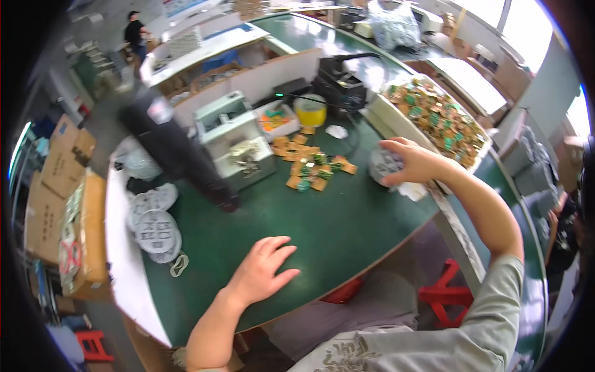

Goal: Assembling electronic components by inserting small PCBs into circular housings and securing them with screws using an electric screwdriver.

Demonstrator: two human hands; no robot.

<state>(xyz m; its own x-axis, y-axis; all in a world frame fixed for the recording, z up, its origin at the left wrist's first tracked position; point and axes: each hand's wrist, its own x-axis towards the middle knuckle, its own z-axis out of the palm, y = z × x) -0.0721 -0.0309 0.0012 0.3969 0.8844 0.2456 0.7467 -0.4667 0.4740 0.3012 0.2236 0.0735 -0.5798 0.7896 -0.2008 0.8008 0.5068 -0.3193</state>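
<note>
My right hand (412, 162) spans a round grey-and-white object (379, 166) at the right of the green table, thumb on the near side and fingers on the far side. Its kind is hard to make out, since the hand covers part of it. Over the front of the table, my left hand (263, 268) holds nothing, its fingers apart. Between and beyond the hands lies a loose pile of small tan circuit boards (319, 184) with green parts on some.
A white tray (378, 118) heaped with similar boards stands at the right. Grey bins (251, 170), a yellow tub (310, 113) and a small box of orange parts (276, 119) line the back. Round white discs (156, 230) lie left; a dark, blurred column (180, 146) leans across.
</note>
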